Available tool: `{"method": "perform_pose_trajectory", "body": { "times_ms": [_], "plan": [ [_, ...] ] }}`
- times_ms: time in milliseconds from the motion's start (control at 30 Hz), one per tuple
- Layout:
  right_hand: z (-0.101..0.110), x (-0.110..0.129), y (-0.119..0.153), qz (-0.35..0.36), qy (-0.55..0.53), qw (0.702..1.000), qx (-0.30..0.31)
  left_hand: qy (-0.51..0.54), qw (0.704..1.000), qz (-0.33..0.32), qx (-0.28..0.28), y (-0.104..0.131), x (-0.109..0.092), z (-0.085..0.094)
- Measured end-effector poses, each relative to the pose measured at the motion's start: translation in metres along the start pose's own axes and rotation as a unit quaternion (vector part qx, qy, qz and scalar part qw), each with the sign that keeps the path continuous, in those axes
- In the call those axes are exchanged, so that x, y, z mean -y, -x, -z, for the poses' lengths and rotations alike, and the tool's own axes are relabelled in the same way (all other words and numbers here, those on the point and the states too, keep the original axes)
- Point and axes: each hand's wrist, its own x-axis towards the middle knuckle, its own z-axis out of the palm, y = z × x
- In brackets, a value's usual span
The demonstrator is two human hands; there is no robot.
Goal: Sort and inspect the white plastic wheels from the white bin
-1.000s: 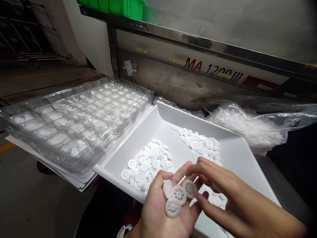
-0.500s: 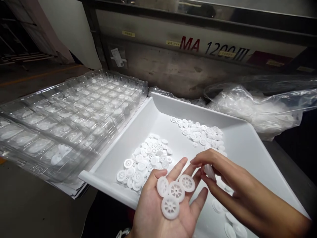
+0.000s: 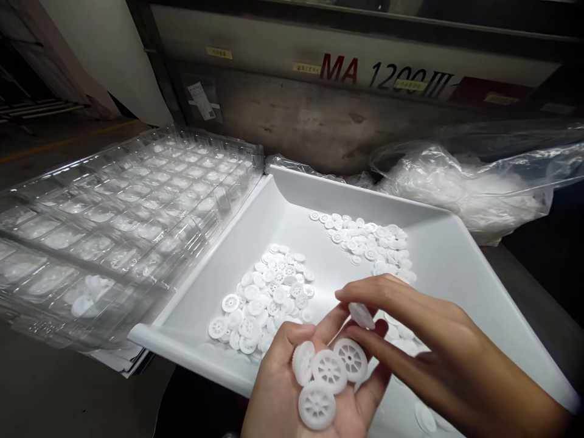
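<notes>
- Head view: the left hand is lying palm up at about 6 o'clock in the picture, fingers spread loosely, and it is cradling four white plastic wheels on its palm and finger bases.
- Three of those spoked wheels are sitting in a row across the fingers, and a fourth is resting just below them toward the palm; they are touching or overlapping one another.
- The right hand is reaching in from 4 o'clock, with its thumb and forefinger pinching a single white wheel just above the left hand's fingertips.
- Whether that pinched wheel is touching the wheels on the palm cannot be told.
- Both hands are hovering over the near edge of a white tray, which is sitting tilted on the desk.
- Inside the tray, a near pile of wheels is lying toward 8 o'clock from the hands, and a far pile of wheels is lying toward 12 o'clock.
- A few loose wheels are showing under the right hand at 5 o'clock.
- A stack of clear blister trays is lying at 9 to 10 o'clock, touching the white tray's left wall.
- A clear plastic bag of white parts is resting at 2 o'clock, beyond the tray.
- A grey machine panel lettered "MA 1200 III" is standing across 12 o'clock.
</notes>
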Motion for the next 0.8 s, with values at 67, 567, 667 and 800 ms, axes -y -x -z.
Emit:
{"method": "perform_pose_trajectory", "body": {
  "times_ms": [67,567,667,800],
  "plan": [
    [-0.002,0.0,-0.001,-0.009,-0.008,1.0,0.008,0.01,1.0,0.001,-0.004,0.0,0.001,0.0],
    [0.011,0.005,0.006,-0.043,-0.003,0.993,0.11,0.018,1.0,0.003,0.009,-0.005,-0.009,0.015],
    [0.006,0.005,0.003,-0.039,-0.009,0.994,0.101,0.024,0.999,0.01,0.027,-0.007,-0.012,0.021],
    [0.002,0.005,0.0,-0.04,-0.014,0.995,0.089,0.022,0.998,0.031,0.045,-0.007,-0.013,0.023]
  ]
}}
